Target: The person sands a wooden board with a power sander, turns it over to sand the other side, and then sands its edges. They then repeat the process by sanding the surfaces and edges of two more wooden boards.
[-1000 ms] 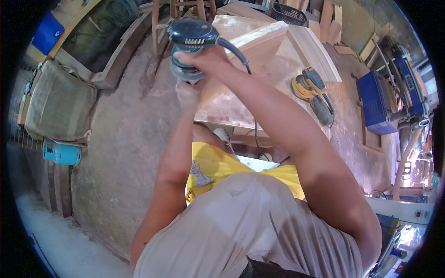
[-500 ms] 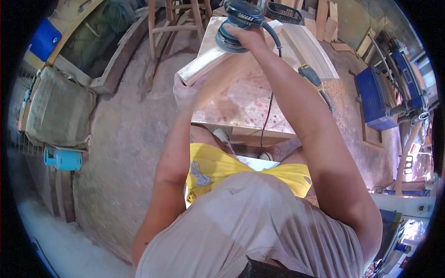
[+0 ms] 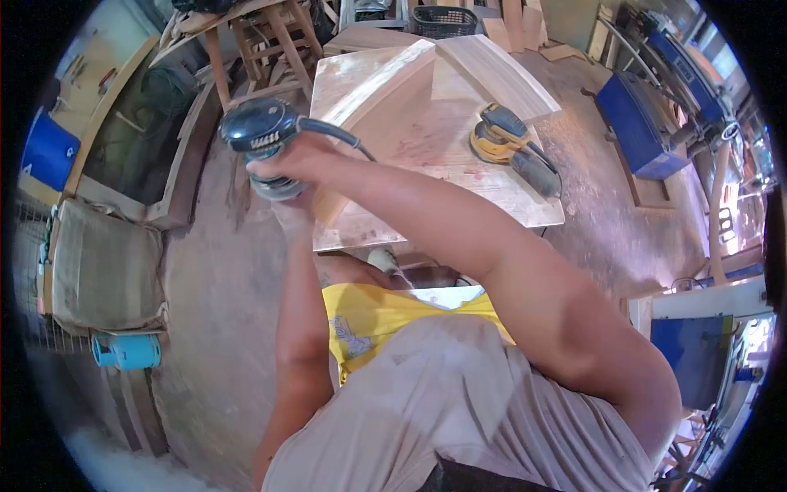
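Note:
My right hand (image 3: 297, 159) is closed around the body of a blue-green orbital sander (image 3: 261, 129). The sander's pad is over the near left end of a thick wooden board (image 3: 385, 88), which stands on edge across the worktable (image 3: 426, 176). Directly beneath the sander, my left hand (image 3: 293, 210) is at that same board end; the sander covers most of its fingers. A yellow and black sander (image 3: 500, 135) rests on the table to the right of my right forearm.
Pale planks (image 3: 502, 75) lie on the table's far right. Behind it are a black basket (image 3: 444, 21) and a wooden stool (image 3: 275, 49). A blue gas cylinder (image 3: 127, 351) is at left, a blue machine cabinet (image 3: 643, 127) at right.
My right hand has brought the sander left and nearer, from the board's far part to its near end. The view has shifted, showing the yellow sander fully.

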A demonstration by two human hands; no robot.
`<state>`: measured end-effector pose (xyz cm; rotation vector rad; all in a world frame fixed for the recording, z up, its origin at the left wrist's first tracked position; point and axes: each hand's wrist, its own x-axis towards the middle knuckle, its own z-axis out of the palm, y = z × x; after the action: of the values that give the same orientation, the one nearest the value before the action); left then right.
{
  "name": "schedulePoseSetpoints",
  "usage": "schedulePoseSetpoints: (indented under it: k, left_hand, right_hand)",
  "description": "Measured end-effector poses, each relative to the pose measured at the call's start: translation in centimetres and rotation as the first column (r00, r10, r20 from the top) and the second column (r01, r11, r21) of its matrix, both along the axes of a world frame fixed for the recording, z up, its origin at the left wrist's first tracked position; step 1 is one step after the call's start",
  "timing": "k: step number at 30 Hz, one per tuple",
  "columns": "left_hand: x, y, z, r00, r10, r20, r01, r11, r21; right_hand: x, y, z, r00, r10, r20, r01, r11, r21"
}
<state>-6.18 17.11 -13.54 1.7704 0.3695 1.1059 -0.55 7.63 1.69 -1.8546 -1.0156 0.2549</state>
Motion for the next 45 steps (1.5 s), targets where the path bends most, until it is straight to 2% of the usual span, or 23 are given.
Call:
schedulePoseSetpoints:
  k: [1,3,4,6,7,9,11,13,15,17,18,21,22,23,27,31,33,35,37,38,41,43,45]
  left_hand:
    - [0.2,-0.3,0.3,1.000,-0.010,0.004,0.010,1.000,0.004]
    - [0.2,-0.4,0.5,0.960,-0.137,0.246,0.153,0.987,-0.048]
    - [0.1,-0.2,0.6,0.960,-0.136,0.246,0.152,0.987,-0.047]
    - [-0.2,0.2,0.9,0.997,-0.080,0.013,0.080,0.997,-0.021]
    - [-0.4,-0.1,1.4,0.997,-0.073,0.010,0.074,0.997,-0.024]
    - [-0.6,-0.7,2.2,0.999,-0.005,-0.045,0.004,1.000,-0.023]
    - [-0.7,-0.7,2.2,0.999,-0.020,-0.042,0.018,0.999,-0.049]
    - [-0.9,-0.7,2.2,0.998,-0.039,-0.048,0.035,0.996,-0.084]
    - [-0.9,-0.9,2.3,0.997,0.008,-0.078,-0.013,0.998,-0.054]
    - [-0.6,-0.8,1.9,0.999,-0.041,0.006,0.041,0.994,-0.102]
    - [-0.6,-0.8,1.9,0.999,-0.036,0.007,0.037,0.994,-0.101]
    - [-0.7,-1.0,2.2,0.999,-0.019,-0.042,0.013,0.992,-0.126]
    - [-0.9,-1.3,2.6,0.998,0.002,-0.061,-0.009,0.994,-0.110]
    - [-0.9,-1.5,2.8,0.997,0.024,-0.080,-0.031,0.995,-0.094]
    - [-0.9,-1.3,2.7,0.999,-0.015,-0.038,0.010,0.994,-0.112]
    - [-1.0,-1.3,2.8,0.999,-0.018,-0.048,0.012,0.994,-0.109]
    - [-0.8,-1.2,2.5,0.999,-0.016,-0.029,0.012,0.992,-0.125]
    - [-0.7,-1.2,2.5,0.999,0.018,-0.050,-0.022,0.996,-0.084]
    - [-0.5,-0.9,2.0,0.998,0.003,-0.058,-0.008,0.996,-0.085]
    - [-0.5,-0.7,1.7,0.998,-0.011,-0.066,0.006,0.996,-0.086]
    - [-0.8,-0.7,2.4,0.995,-0.044,-0.089,0.038,0.997,-0.060]
    - [-0.6,-0.4,1.6,0.998,-0.020,-0.065,0.016,0.999,-0.052]
    - [-0.5,-0.4,1.6,0.999,0.005,-0.039,-0.007,0.999,-0.047]
  right_hand:
    - [-0.2,-0.1,0.5,0.997,0.026,0.076,-0.025,0.999,-0.020]
    - [0.1,-0.1,0.3,0.997,0.010,0.075,-0.005,0.998,-0.070]
    - [0.8,0.2,-0.5,0.998,-0.013,0.063,0.018,0.997,-0.070]
    - [1.9,-0.6,-0.4,0.999,-0.035,0.001,0.035,0.994,-0.107]
    - [3.0,-0.8,-1.1,1.000,-0.028,-0.001,0.028,0.994,-0.109]
    - [5.5,-0.8,-2.7,0.997,-0.072,0.012,0.070,0.994,0.080]
    - [6.5,-2.5,-1.8,0.988,-0.103,-0.118,0.124,0.973,0.194]
    - [10.2,-2.9,-3.3,0.984,-0.166,-0.059,0.175,0.955,0.238]
    - [11.6,-4.9,-2.2,0.976,-0.177,-0.125,0.204,0.945,0.254]
    - [12.4,-5.9,-1.6,0.953,-0.252,-0.167,0.293,0.907,0.302]
    - [13.0,-6.2,-1.4,0.941,-0.316,-0.122,0.337,0.910,0.242]
    - [13.5,-5.8,-2.0,0.941,-0.292,-0.168,0.322,0.928,0.186]
    - [11.4,-5.8,-1.1,0.953,-0.210,-0.217,0.269,0.916,0.298]
    - [10.1,-5.9,-0.5,0.963,-0.140,-0.229,0.199,0.945,0.259]
    - [10.1,-3.6,-2.7,0.994,-0.100,-0.037,0.106,0.967,0.230]
    - [11.8,-3.8,-2.2,0.966,-0.236,0.110,0.224,0.968,0.112]
    - [12.8,-4.6,-1.9,0.975,-0.221,0.025,0.219,0.975,0.044]
    - [12.2,-4.4,-1.9,0.972,-0.233,0.039,0.234,0.972,-0.009]
    - [10.3,-3.6,-2.3,0.939,-0.209,0.273,0.195,0.978,0.078]
    - [9.2,-3.5,-1.8,0.959,-0.175,0.224,0.193,0.979,-0.060]
    - [6.3,-3.1,0.9,0.963,-0.105,0.248,0.138,0.983,-0.120]
    - [8.6,-2.6,-0.7,0.937,-0.071,0.342,0.104,0.991,-0.080]
    - [11.2,-2.8,-2.1,0.947,-0.158,0.280,0.219,0.954,-0.205]
